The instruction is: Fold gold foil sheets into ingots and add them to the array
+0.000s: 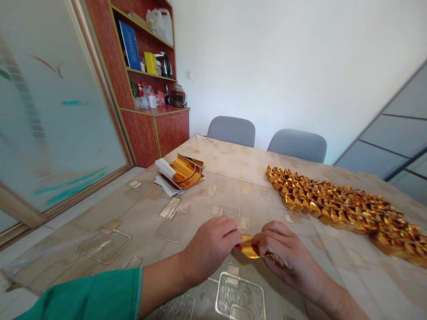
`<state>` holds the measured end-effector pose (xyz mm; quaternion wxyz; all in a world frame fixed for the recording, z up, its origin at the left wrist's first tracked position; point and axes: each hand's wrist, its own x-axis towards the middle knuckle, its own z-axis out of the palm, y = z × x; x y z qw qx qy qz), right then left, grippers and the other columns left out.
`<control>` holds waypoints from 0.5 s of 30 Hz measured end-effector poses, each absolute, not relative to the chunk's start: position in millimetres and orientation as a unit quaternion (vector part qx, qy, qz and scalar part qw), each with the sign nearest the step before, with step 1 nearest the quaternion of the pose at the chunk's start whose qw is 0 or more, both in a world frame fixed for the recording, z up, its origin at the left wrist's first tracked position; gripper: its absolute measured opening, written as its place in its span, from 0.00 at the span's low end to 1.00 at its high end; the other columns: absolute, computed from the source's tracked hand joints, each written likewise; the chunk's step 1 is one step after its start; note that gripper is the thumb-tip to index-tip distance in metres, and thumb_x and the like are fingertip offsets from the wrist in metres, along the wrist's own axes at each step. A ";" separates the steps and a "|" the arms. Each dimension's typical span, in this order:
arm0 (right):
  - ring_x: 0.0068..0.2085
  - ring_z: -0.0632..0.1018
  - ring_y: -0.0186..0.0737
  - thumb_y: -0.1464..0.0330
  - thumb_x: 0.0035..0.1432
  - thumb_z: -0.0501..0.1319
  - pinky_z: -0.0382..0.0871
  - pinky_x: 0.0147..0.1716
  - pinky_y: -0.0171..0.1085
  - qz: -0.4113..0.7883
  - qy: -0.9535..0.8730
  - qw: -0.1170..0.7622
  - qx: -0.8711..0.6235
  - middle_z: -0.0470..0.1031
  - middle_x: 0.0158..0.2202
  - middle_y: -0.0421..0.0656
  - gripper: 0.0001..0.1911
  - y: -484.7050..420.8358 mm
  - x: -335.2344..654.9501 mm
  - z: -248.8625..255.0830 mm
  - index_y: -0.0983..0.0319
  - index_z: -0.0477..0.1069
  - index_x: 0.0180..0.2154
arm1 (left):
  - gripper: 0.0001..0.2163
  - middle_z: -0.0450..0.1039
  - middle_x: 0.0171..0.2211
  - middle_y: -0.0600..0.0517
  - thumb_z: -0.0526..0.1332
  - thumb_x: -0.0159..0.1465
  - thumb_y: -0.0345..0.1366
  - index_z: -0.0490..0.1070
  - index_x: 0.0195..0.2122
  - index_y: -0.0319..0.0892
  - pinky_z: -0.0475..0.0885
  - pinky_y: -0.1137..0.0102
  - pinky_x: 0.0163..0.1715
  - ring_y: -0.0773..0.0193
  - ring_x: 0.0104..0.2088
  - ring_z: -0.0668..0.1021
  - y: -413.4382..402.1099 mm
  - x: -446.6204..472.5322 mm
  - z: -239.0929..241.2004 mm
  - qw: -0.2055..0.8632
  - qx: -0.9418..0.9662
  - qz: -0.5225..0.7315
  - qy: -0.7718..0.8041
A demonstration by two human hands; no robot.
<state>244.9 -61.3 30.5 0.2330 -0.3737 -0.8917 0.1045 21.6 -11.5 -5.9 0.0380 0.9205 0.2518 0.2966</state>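
Pinching a small, shiny gold foil strip at opposite ends, the left grip and right grip hold it between them over the table, well in from the far edge. A stretch of patterned cover gives room forward toward that edge. Near the far left corner lies a loose stack of gold-and-white foil sheets; a long bank of folded, glinting gold foil pieces flanks the right side. The strip points crosswise, its long axis seemingly hand to hand, roughly parallel to the far edge; both ends are hidden.
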 end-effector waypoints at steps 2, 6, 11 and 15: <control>0.37 0.71 0.41 0.78 0.63 0.52 0.64 0.37 0.40 0.111 -0.896 0.204 -0.379 0.76 0.34 0.40 0.11 -64.8 243.7 24.7 0.58 0.62 0.32 | 0.08 0.70 0.30 0.54 0.58 0.69 0.32 0.70 0.31 0.41 0.64 0.70 0.31 0.63 0.32 0.70 -12.1 22.2 -8.0 0.006 0.938 0.258 0.231; 0.36 0.71 0.39 0.79 0.62 0.52 0.64 0.36 0.38 0.149 -0.893 0.154 -0.397 0.73 0.34 0.40 0.10 -68.5 238.5 17.6 0.59 0.64 0.33 | 0.09 0.71 0.32 0.52 0.56 0.69 0.33 0.71 0.32 0.41 0.67 0.70 0.32 0.63 0.33 0.71 -16.1 16.5 -7.2 0.034 0.959 0.189 0.209; 0.40 0.72 0.42 0.73 0.62 0.57 0.68 0.40 0.40 0.202 -0.881 0.135 -0.406 0.74 0.39 0.42 0.06 -71.6 233.5 25.8 0.58 0.69 0.40 | 0.13 0.74 0.43 0.47 0.61 0.66 0.43 0.71 0.48 0.42 0.71 0.64 0.45 0.57 0.43 0.73 -30.1 0.3 -1.0 0.110 0.961 0.154 0.204; 0.43 0.72 0.44 0.71 0.62 0.57 0.68 0.45 0.44 0.203 -0.877 0.123 -0.419 0.73 0.43 0.45 0.13 -74.1 229.4 28.2 0.58 0.68 0.49 | 0.18 0.72 0.51 0.46 0.63 0.65 0.39 0.67 0.54 0.41 0.70 0.62 0.51 0.54 0.49 0.72 -38.9 -4.4 -1.8 0.131 0.957 0.133 0.222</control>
